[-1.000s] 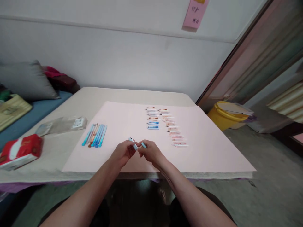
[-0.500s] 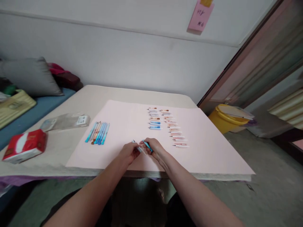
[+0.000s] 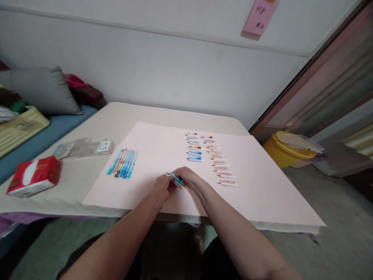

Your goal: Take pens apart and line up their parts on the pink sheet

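Observation:
My left hand (image 3: 162, 183) is closed on a slim white pen part with a dark tip (image 3: 167, 173). My right hand (image 3: 188, 177) pinches a teal-blue pen part (image 3: 177, 179). The two parts lie side by side between the fingers above the near edge of a pale pink sheet (image 3: 154, 151); whether they touch is unclear. To the left, several blue and brown pens (image 3: 124, 163) lie in a close row. Beyond my right hand, blue and brown pen parts (image 3: 194, 153) lie in one column, with pinkish ones (image 3: 221, 168) in another, many beside thin white sticks.
A red tissue pack (image 3: 35, 177) and a clear plastic sleeve (image 3: 84, 148) lie on the table's left side. A grey cushion (image 3: 43, 91) rests on a blue seat further left. Right of the table stands a yellow bucket (image 3: 282, 151). A white wall (image 3: 175, 74) rises behind.
My hands have drawn together, bringing the teal part alongside the white one. The camera view has shifted slightly. The laid-out pens and parts stay as they were.

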Demonstrator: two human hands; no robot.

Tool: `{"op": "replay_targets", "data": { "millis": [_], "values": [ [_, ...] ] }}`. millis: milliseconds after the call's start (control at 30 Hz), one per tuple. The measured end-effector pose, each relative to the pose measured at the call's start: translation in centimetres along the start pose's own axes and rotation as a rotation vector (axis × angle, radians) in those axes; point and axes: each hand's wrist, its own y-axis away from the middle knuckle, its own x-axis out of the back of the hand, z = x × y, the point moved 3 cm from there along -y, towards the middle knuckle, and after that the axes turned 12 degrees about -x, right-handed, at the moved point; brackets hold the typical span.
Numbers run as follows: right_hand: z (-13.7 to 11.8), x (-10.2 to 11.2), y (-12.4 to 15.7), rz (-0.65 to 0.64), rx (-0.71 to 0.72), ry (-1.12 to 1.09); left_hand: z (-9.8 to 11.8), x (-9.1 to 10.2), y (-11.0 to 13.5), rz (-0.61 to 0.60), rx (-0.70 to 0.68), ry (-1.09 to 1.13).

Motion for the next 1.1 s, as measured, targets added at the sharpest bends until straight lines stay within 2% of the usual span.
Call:
{"op": "replay_targets", "data": {
  "millis": [333, 633, 1100],
  "values": [
    [-0.40, 0.30, 0.46, 0.072, 0.018, 0.159, 0.01, -0.60, 0.75, -0.045, -0.104, -0.031],
    [-0.29, 0.70, -0.06, 0.099, -0.004, 0.205, -0.04, -0.62, 0.35, -0.140, -0.085, -0.103],
    [-0.81, 0.57, 0.45, 0.086, -0.032, 0.249, -0.32, -0.05, 0.32, -0.117, -0.074, -0.230]
  ]
}}
